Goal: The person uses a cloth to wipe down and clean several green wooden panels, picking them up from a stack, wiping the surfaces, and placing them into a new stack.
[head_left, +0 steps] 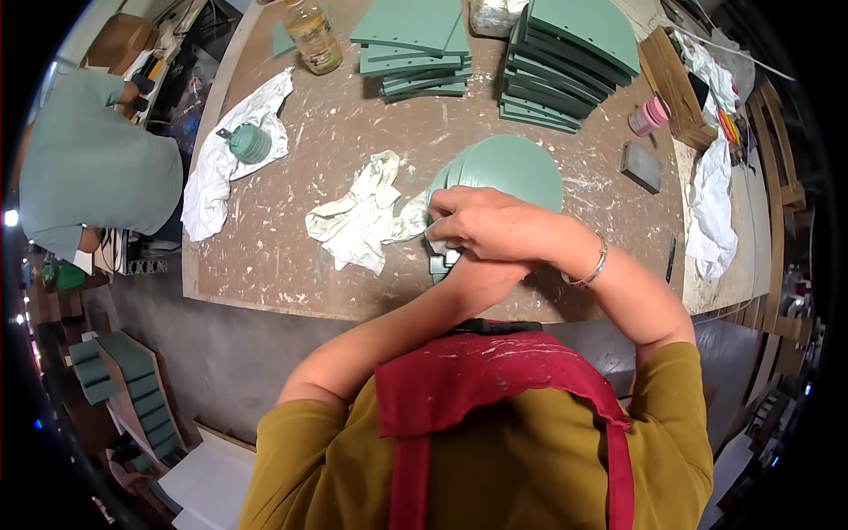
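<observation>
My right hand reaches in from the right and crosses over my left wrist, a bangle on its own wrist. Its curled fingers close on the end of a crumpled white cloth that spreads to the left. Beneath it lies my left hand, its fingers hidden. Just beyond both hands, green round-ended plates lie overlapped on the scuffed brown table. A small part of a green piece with a shiny spot beside it shows by the right fingertips; the rest is covered.
Stacks of green panels stand at the back near a jar of yellowish liquid. A green ribbed container rests on a white cloth at left. A pink bottle and grey block lie right. Another person is far left.
</observation>
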{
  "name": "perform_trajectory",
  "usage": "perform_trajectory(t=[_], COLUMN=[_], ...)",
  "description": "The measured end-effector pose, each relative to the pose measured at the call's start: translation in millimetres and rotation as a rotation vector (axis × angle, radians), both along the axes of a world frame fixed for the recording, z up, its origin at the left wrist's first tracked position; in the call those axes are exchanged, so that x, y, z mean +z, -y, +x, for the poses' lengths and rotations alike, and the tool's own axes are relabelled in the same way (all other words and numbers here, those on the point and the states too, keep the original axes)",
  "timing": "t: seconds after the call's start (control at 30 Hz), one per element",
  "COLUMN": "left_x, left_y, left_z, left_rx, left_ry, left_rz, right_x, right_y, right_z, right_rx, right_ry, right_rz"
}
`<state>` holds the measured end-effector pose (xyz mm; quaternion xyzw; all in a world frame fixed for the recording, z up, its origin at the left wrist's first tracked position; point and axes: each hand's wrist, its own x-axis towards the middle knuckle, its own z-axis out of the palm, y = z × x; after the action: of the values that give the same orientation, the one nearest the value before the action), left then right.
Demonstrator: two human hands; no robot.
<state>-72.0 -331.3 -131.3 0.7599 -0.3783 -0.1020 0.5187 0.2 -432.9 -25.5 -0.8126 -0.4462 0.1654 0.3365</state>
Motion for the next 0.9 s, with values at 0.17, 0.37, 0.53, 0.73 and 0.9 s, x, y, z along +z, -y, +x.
perform_trajectory(t=[0.17, 0.37, 0.53, 0.73, 0.9], left_x=[23.6, 15.1, 23.8, 37.6, 17.4], left_y=[-2.1, 0.9, -3.4, 2.0, 10.9], left_z=[4.9, -2.1, 4.4, 5.8, 44.0], left_rx=[0.055, 0.053, 0.049, 0.08, 0.032], left_ry=[0.573, 0.033, 0.543, 0.434, 0.525], left_rz=[0.39, 0.011, 0.48, 0.418, 0.463], right_x=[-6.2, -2.0, -2.5, -13.2, 5.9], right_y=[11.0, 3.0, 10.0, 39.0, 13.1], right_z=[21.2, 4.2, 40.4, 55.2, 23.8], right_rx=[-0.018, 0.09, -0.226, -0.46, -0.306], right_ry=[0.107, 0.091, 0.014, 0.387, 0.198], right_rz=[-0.081, -0.001, -0.217, 0.005, 0.001])
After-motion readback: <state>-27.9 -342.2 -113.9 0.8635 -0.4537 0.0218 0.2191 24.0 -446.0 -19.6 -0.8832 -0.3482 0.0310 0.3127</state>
